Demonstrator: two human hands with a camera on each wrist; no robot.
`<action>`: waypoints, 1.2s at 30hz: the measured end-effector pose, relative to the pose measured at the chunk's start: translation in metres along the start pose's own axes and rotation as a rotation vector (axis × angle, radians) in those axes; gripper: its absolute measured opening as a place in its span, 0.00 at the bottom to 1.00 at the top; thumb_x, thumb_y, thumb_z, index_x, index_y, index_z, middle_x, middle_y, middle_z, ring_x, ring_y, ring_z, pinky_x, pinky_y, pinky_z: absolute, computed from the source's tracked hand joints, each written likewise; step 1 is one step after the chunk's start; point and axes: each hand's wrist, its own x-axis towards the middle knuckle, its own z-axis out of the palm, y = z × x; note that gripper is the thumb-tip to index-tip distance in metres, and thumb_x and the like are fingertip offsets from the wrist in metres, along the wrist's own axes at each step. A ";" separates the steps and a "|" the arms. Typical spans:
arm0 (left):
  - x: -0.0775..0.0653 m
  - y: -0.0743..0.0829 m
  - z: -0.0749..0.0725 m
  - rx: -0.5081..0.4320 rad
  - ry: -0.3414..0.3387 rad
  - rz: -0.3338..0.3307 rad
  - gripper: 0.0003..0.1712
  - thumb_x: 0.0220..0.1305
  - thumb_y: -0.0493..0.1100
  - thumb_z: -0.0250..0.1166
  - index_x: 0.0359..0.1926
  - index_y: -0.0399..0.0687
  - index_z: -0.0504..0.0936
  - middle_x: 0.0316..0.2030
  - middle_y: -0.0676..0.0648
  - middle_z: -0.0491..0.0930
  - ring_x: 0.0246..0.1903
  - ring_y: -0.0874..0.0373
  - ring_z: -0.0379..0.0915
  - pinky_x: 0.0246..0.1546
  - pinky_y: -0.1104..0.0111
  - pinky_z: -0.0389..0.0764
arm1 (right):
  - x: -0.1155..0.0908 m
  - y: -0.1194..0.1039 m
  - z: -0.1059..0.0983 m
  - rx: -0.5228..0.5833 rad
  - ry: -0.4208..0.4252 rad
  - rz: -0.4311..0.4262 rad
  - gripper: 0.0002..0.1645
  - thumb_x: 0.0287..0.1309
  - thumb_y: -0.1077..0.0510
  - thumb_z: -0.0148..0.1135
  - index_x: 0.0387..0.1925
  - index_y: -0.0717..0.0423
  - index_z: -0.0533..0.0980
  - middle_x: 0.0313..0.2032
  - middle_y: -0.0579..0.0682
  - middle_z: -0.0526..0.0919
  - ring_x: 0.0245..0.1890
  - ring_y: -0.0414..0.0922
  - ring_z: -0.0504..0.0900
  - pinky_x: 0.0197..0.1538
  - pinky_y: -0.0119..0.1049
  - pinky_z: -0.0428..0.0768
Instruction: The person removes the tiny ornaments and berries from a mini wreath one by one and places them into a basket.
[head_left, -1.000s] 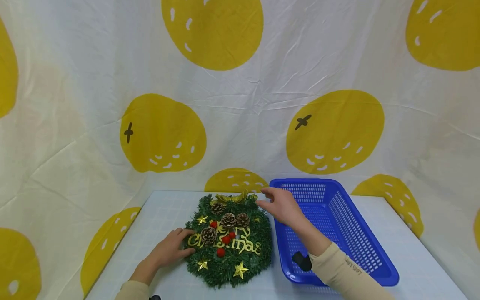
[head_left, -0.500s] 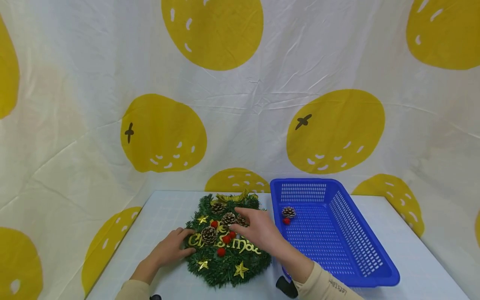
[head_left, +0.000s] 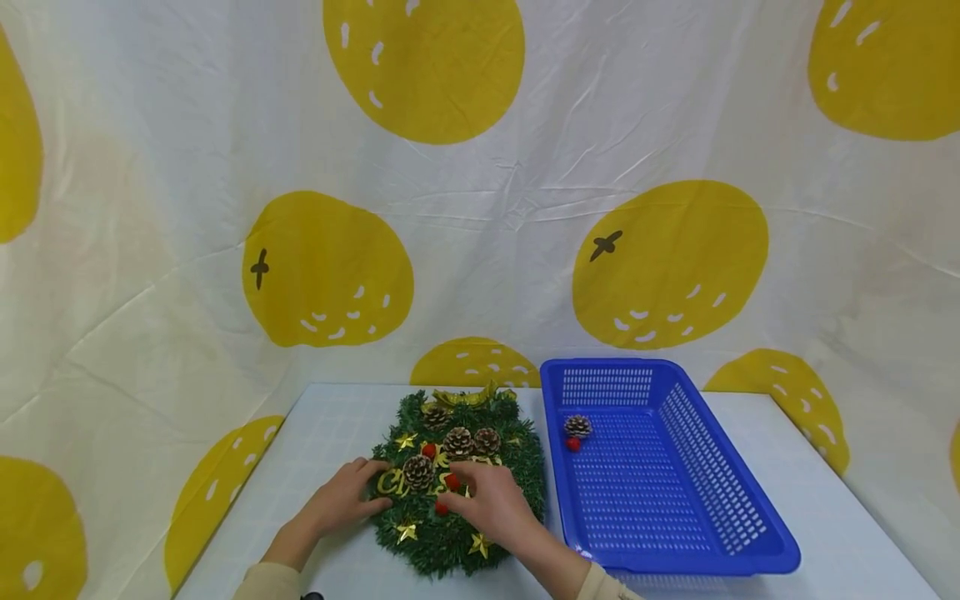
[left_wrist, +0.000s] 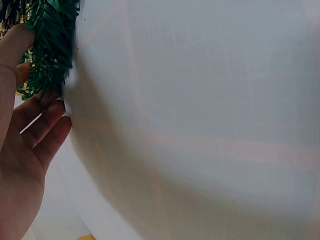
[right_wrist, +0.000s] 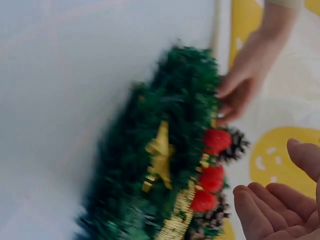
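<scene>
A green Christmas wreath (head_left: 423,546) lies on the table with pinecones (head_left: 417,472), red balls (head_left: 452,482), gold stars (head_left: 407,532) and gold lettering. My left hand (head_left: 345,498) grips its left edge; in the left wrist view, the thumb lies over the green tinsel (left_wrist: 52,45) and fingers reach beneath. Above the wreath's middle is my right hand (head_left: 495,507), thumb and fingers spread around the red balls and hiding part of the lettering. In the right wrist view its fingers (right_wrist: 265,210) stand apart from the red balls (right_wrist: 216,141), holding nothing.
A blue plastic basket (head_left: 645,500) stands right of the wreath. Inside it, near the left wall, lie a pinecone (head_left: 577,427) and a red ball (head_left: 573,444). Behind the table (head_left: 345,425) hangs a white cloth (head_left: 480,275) with yellow fruit prints.
My right hand has moved from the wreath's upper right, beside the basket, toward me and left over its middle. The left hand has kept its place on the edge.
</scene>
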 end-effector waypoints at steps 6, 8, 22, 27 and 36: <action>0.000 -0.001 0.001 -0.001 -0.001 -0.004 0.35 0.56 0.61 0.70 0.60 0.50 0.75 0.49 0.46 0.74 0.49 0.45 0.72 0.44 0.47 0.76 | 0.003 0.012 0.015 -0.031 -0.022 -0.001 0.25 0.58 0.47 0.69 0.53 0.55 0.81 0.46 0.50 0.86 0.39 0.41 0.83 0.37 0.37 0.80; 0.000 0.000 0.001 -0.005 -0.001 -0.007 0.34 0.56 0.61 0.70 0.60 0.50 0.75 0.49 0.46 0.74 0.50 0.45 0.72 0.44 0.47 0.76 | 0.005 0.016 0.019 -0.037 -0.026 -0.009 0.24 0.58 0.48 0.69 0.53 0.56 0.81 0.46 0.51 0.86 0.39 0.41 0.83 0.37 0.37 0.80; -0.001 -0.001 0.001 0.004 0.005 -0.014 0.35 0.56 0.62 0.70 0.60 0.52 0.75 0.50 0.46 0.74 0.51 0.45 0.71 0.46 0.46 0.76 | 0.008 0.021 0.032 -0.089 -0.004 -0.074 0.17 0.56 0.53 0.71 0.45 0.57 0.85 0.33 0.45 0.87 0.26 0.31 0.78 0.30 0.32 0.77; 0.000 -0.002 0.002 0.005 0.005 -0.009 0.35 0.56 0.62 0.70 0.60 0.52 0.75 0.50 0.46 0.74 0.51 0.45 0.71 0.46 0.46 0.76 | 0.010 0.022 0.037 -0.123 0.013 -0.090 0.11 0.56 0.55 0.71 0.40 0.55 0.86 0.27 0.41 0.84 0.20 0.30 0.74 0.25 0.30 0.73; -0.001 -0.001 0.001 0.004 0.004 -0.020 0.34 0.56 0.62 0.70 0.59 0.52 0.76 0.50 0.46 0.74 0.51 0.45 0.71 0.46 0.46 0.76 | 0.012 0.019 0.039 -0.222 0.048 -0.116 0.10 0.54 0.56 0.72 0.39 0.54 0.87 0.26 0.43 0.85 0.18 0.30 0.74 0.25 0.28 0.74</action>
